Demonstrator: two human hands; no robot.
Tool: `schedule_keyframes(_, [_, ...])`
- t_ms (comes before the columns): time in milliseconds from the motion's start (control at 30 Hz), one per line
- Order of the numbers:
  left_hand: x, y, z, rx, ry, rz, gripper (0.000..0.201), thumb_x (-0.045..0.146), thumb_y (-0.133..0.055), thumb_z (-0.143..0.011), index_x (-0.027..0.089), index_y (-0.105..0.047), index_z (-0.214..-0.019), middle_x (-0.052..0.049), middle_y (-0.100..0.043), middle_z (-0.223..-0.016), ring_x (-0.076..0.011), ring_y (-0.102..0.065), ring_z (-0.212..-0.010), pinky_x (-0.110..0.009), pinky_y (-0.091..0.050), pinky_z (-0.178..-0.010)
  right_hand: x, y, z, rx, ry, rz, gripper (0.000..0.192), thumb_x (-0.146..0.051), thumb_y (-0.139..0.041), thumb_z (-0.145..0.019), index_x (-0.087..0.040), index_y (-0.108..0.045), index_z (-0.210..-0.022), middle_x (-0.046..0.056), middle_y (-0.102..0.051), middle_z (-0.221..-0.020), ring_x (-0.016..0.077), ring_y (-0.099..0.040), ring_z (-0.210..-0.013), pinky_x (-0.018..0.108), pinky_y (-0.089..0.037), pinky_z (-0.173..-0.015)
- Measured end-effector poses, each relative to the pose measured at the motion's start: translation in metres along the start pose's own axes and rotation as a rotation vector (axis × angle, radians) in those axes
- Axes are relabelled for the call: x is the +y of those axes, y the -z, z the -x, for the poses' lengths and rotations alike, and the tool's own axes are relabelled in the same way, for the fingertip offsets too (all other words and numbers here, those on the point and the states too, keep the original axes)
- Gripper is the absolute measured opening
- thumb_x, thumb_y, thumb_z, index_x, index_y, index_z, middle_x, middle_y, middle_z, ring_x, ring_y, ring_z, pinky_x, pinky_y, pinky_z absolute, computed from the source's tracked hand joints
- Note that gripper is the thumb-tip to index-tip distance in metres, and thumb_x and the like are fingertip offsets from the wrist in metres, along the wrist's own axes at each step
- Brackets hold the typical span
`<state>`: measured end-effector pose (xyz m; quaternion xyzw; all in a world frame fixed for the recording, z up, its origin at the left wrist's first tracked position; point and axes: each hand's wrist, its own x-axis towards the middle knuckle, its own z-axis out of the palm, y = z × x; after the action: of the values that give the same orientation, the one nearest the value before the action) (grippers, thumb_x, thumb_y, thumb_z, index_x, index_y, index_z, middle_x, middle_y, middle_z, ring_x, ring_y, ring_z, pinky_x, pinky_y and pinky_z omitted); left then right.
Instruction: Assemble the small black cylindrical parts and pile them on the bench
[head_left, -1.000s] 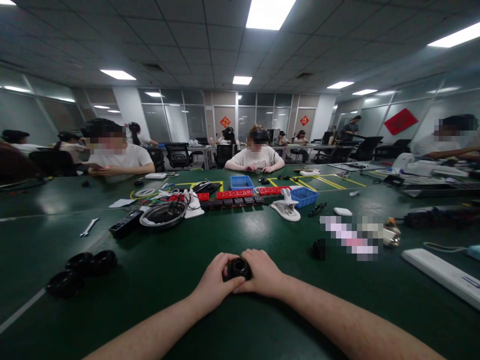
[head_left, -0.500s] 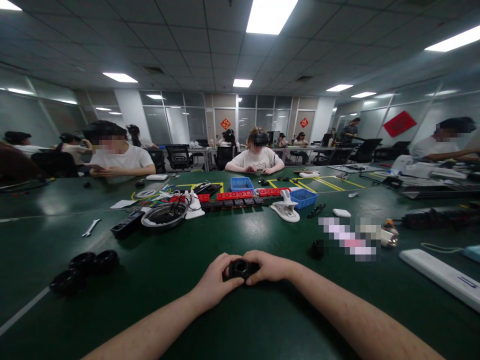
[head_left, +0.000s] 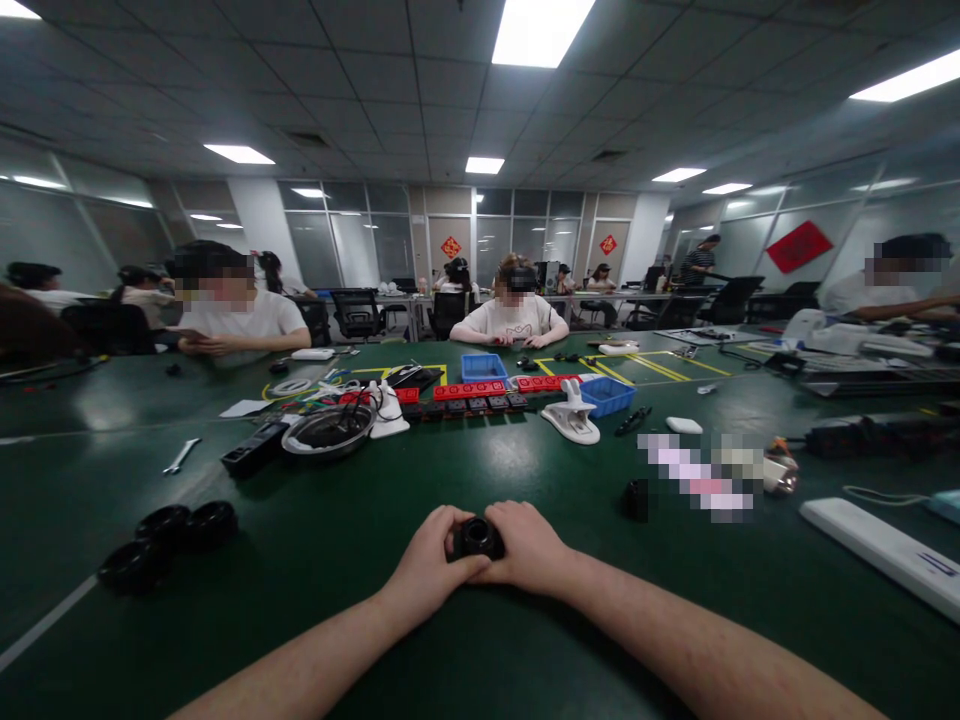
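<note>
Between my two hands, low over the green table, is a black round part (head_left: 478,536) with a ring-shaped opening facing up; its exact kind is not clear. My left hand (head_left: 431,560) wraps round its left side, thumb along the near edge. From the right, my right hand (head_left: 525,545) closes on the same part, the two thumbs meeting in front. The fingers hide much of its sides and underside. To the far left lie three black round parts (head_left: 212,524) close together. A smaller black piece (head_left: 635,498) stands to the right of my hands.
A wrench (head_left: 182,456), a black box (head_left: 256,447) and a metal bowl (head_left: 328,449) lie left. Red and black socket strips (head_left: 470,390), blue bins (head_left: 607,397) and a white clip base (head_left: 573,420) stand ahead. A long white bar (head_left: 881,555) is right. Several people sit around.
The black part has shifted slightly left and turned a little. My right hand has moved round its near side, bringing the thumb closer to the left one.
</note>
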<state>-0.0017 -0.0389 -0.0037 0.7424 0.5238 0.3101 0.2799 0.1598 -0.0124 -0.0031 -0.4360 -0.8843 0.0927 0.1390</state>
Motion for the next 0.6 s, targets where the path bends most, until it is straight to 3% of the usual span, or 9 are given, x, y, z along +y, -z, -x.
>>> schedule_keyframes(100, [0.000,0.003,-0.001,-0.047,-0.034,0.007,0.031,0.028,-0.061,-0.063,0.019,-0.054,-0.092,0.000,-0.046,-0.078,-0.0141,-0.043,-0.066,-0.024,-0.036,-0.060,0.005,0.008,0.000,-0.062,0.092,-0.112,0.055,-0.056,-0.062,-0.054,-0.016,-0.052,-0.090,0.005,-0.053,-0.086,0.0201,-0.048,-0.079,0.031,-0.036,-0.068])
schedule_keyframes(300, [-0.001,0.008,-0.002,-0.138,-0.081,0.029,0.036,0.028,-0.058,-0.066,0.023,-0.053,-0.102,0.000,-0.046,-0.079,-0.0137,-0.043,-0.068,-0.024,-0.035,-0.061,0.025,0.020,-0.005,-0.284,0.254,-0.376,0.037,-0.030,-0.065,-0.062,-0.016,-0.054,-0.095,0.001,-0.051,-0.087,0.0150,-0.047,-0.081,0.025,-0.037,-0.071])
schedule_keyframes(600, [0.002,0.007,-0.003,-0.137,-0.071,0.018,0.035,0.027,-0.060,-0.064,0.021,-0.054,-0.098,0.001,-0.046,-0.078,-0.0132,-0.043,-0.067,-0.023,-0.035,-0.060,0.029,0.016,-0.008,-0.290,0.207,-0.436,0.030,-0.028,-0.067,-0.060,-0.015,-0.056,-0.085,-0.003,-0.049,-0.076,0.0114,-0.046,-0.071,0.020,-0.035,-0.060])
